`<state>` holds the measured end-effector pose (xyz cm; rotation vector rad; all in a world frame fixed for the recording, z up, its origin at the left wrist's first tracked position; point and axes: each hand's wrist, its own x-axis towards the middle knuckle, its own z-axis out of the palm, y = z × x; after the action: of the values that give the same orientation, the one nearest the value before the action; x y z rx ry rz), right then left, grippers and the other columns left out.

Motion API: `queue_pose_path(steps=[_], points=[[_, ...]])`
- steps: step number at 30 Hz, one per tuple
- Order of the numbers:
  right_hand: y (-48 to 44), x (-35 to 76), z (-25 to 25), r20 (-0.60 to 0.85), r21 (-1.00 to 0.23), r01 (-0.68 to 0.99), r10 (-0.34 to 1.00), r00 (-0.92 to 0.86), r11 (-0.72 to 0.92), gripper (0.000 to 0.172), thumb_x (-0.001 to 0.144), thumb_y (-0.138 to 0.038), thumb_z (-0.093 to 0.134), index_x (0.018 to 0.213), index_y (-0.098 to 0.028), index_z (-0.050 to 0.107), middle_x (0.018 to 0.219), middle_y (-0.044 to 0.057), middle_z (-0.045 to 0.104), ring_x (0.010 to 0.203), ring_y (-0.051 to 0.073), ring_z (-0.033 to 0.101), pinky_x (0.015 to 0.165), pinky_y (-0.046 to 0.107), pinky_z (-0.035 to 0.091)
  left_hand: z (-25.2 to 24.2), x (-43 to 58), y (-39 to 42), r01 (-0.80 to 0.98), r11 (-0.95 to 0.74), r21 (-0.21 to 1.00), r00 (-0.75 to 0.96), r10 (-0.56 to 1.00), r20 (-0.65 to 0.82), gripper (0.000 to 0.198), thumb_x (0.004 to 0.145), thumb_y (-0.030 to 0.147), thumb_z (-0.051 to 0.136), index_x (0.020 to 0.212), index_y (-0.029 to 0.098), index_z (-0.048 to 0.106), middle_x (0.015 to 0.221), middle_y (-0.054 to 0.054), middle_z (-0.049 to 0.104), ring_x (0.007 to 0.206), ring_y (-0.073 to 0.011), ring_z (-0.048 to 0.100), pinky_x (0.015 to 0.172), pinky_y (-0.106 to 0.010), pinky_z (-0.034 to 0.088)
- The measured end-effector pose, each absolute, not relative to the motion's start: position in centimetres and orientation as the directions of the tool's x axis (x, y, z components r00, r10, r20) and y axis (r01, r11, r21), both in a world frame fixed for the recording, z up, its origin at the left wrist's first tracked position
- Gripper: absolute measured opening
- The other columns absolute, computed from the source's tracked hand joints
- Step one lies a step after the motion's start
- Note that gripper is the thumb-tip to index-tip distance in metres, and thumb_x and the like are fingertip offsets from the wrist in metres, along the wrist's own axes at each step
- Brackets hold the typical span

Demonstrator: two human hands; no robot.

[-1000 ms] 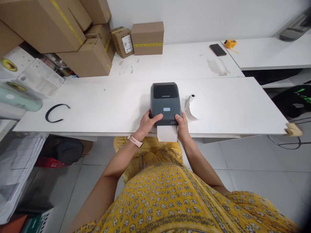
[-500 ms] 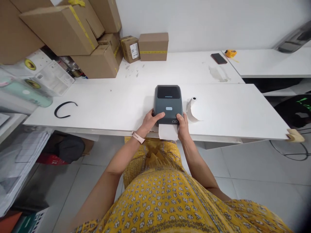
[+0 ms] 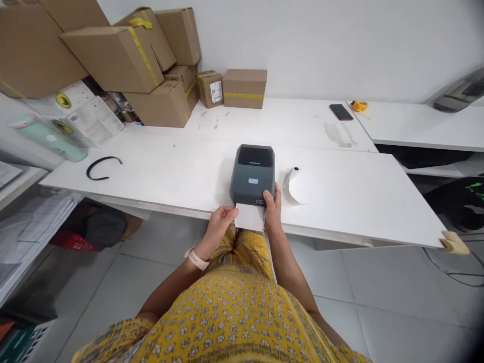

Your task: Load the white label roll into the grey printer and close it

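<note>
A dark grey-blue label printer (image 3: 252,176) sits near the front edge of the white table. White paper (image 3: 249,217) sticks out of its front slot and hangs past the table edge. My left hand (image 3: 217,229), with a pale pink band on its wrist, is closed with thumb and fingertips at the paper's left edge. My right hand (image 3: 273,212) grips the printer's front right corner, thumb on top and fingers along the side. Just right of the printer lies a small roll of white paper (image 3: 295,173) with a loose curled strip.
Cardboard boxes (image 3: 159,106) are stacked at the back left, beside a mint green bottle (image 3: 51,138). A black headband (image 3: 93,169) lies on the left. A phone (image 3: 341,112) and yellow tape measure (image 3: 359,106) lie at the back right. A padded corner (image 3: 455,243) marks the table's right end.
My left hand has left the printer's left side and moved down to the edge of the paper. My right hand still holds the printer. The view has shifted slightly.
</note>
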<state>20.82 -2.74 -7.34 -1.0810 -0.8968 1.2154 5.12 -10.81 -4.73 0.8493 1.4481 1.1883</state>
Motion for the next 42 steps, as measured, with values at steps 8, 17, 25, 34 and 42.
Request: queue_pose_path(steps=[8,17,25,34,42], points=[[-3.3,21.9,-5.0,0.192,-0.981,0.038,0.968,0.163,0.188,0.067,0.094,-0.054,0.063,0.156,-0.036,0.044,0.172,0.006,0.034,0.161,0.03,0.029,0.131,0.059,0.025,-1.4,6.6,-9.6,-0.219,0.416,0.883,0.048,0.908,-0.416,0.042,0.073,0.054,0.088,0.081,0.014,0.077,0.077,-0.006,0.076,0.07,-0.0193,0.067,0.072,-0.034,0.053],[-2.7,21.2,-3.0,0.472,-0.761,0.507,0.882,0.004,0.405,0.032,0.103,-0.045,0.049,0.118,-0.044,0.076,0.158,-0.008,0.054,0.16,0.033,0.026,0.13,0.068,0.008,-1.7,5.4,-9.4,-0.144,0.396,0.907,0.117,0.917,-0.382,0.049,0.072,0.059,0.086,0.091,0.014,0.078,0.083,-0.005,0.076,0.075,-0.0189,0.064,0.077,-0.034,0.05],[-2.8,20.7,-2.7,0.488,-0.745,0.541,0.872,0.042,0.39,0.022,0.098,-0.045,0.06,0.111,-0.042,0.078,0.15,-0.005,0.062,0.157,0.035,0.034,0.129,0.07,0.01,-2.2,3.7,-8.5,0.11,0.284,0.953,0.075,0.953,-0.293,0.051,0.083,0.064,0.074,0.063,0.018,0.061,0.06,0.003,0.053,0.061,-0.0131,0.046,0.061,-0.029,0.038],[-4.0,22.7,-5.4,0.2,-0.978,0.098,0.96,0.196,0.183,0.06,0.105,-0.066,0.032,0.16,-0.045,0.041,0.172,-0.004,0.037,0.163,0.029,0.026,0.133,0.063,0.018,-1.7,2.7,-7.1,0.198,-0.066,0.978,-0.147,0.984,0.096,0.056,0.106,0.056,0.043,0.159,0.037,0.042,0.173,-0.002,0.036,0.16,-0.0256,0.033,0.13,-0.042,0.032],[-4.5,22.2,-6.5,0.09,-0.995,0.064,0.974,0.21,0.078,0.064,0.103,-0.07,0.035,0.159,-0.043,0.044,0.173,-0.007,0.036,0.166,0.027,0.022,0.136,0.059,0.016,-2.9,3.0,-7.1,0.175,-0.01,0.984,-0.023,1.0,0.014,0.068,0.105,0.061,0.041,0.167,0.036,0.028,0.178,0.002,0.022,0.166,-0.0264,0.017,0.136,-0.043,0.023]])
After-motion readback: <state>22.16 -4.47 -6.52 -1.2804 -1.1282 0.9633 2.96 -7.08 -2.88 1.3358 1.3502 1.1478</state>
